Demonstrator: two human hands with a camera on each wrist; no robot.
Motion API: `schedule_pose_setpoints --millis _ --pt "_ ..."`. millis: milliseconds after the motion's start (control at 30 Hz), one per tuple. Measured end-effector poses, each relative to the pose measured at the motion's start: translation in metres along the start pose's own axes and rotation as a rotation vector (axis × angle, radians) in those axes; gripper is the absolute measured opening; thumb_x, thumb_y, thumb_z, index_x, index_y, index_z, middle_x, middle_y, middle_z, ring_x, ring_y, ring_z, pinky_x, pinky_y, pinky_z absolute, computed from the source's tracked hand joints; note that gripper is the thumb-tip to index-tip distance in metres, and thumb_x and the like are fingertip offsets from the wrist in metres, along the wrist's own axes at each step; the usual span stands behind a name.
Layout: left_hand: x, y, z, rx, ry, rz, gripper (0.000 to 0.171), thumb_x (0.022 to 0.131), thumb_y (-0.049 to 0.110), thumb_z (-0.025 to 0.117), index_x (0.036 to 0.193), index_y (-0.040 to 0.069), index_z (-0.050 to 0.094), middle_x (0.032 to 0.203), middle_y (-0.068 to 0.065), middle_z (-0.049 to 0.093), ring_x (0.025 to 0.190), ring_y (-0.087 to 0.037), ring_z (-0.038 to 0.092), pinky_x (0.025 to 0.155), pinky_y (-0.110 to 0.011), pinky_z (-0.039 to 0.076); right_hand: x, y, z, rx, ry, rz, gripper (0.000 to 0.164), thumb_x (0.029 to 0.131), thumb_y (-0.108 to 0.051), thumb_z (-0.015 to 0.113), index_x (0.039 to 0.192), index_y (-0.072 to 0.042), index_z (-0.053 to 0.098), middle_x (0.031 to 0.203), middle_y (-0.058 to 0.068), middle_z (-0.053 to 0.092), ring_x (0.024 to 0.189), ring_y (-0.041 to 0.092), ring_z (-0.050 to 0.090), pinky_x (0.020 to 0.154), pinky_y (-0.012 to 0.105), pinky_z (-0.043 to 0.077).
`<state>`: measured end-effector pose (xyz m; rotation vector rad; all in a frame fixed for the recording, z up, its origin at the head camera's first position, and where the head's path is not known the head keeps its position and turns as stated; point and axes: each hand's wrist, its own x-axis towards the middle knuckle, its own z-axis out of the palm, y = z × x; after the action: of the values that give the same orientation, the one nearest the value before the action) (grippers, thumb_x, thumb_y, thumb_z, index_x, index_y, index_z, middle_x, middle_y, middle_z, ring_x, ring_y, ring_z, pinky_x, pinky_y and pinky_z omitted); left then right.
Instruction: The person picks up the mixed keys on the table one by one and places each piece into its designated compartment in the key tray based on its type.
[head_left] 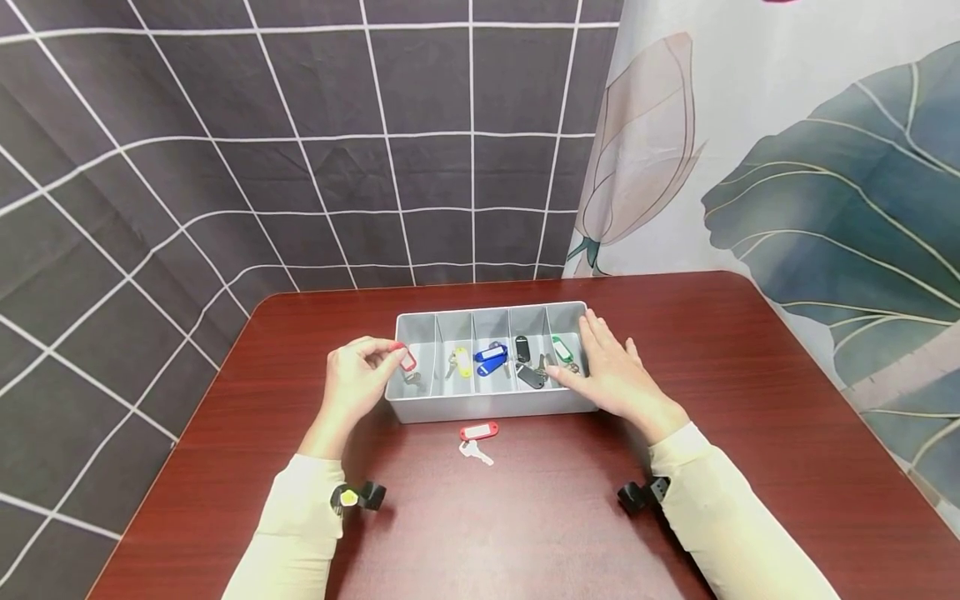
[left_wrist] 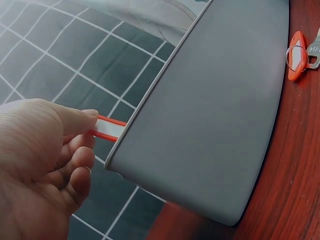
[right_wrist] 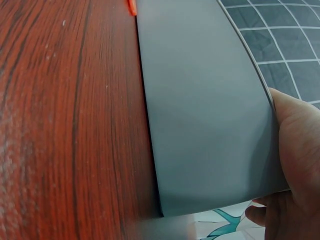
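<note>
My left hand pinches a red key tag between thumb and fingertips over the left compartment of a grey divided tray. A key shows just below that tag, inside the compartment. In the left wrist view the tag reaches past the tray's rim. At the tray's right end my right hand holds the wall, thumb over the rim and fingers along the outside. Another red key tag with a silver key lies on the table in front of the tray.
Other compartments hold keys with a yellow tag, blue tags, black tags and a green tag. The reddish wooden table backs onto a dark grid-patterned curtain and a floral one.
</note>
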<state>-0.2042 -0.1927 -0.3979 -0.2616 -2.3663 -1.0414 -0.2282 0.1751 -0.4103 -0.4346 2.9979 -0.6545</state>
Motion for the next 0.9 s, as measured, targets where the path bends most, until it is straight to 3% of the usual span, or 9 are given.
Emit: schedule_pose_setpoints --millis 900 --pt "-0.0016 -0.0026 0.0033 0.021 -0.049 -0.011 0.007 0.081 0.012 0.076 0.086 0.009 0.078 0.067 0.002 0.062 0.056 -0.012 0.052 0.051 -0.023 0.040 0.0001 -0.0008 -0.0011 -0.005 -0.008 0.002 0.113 0.079 -0.082 0.042 0.154 -0.004 0.011 0.161 0.009 0.002 0.147 0.028 0.004 0.108 0.067 0.007"
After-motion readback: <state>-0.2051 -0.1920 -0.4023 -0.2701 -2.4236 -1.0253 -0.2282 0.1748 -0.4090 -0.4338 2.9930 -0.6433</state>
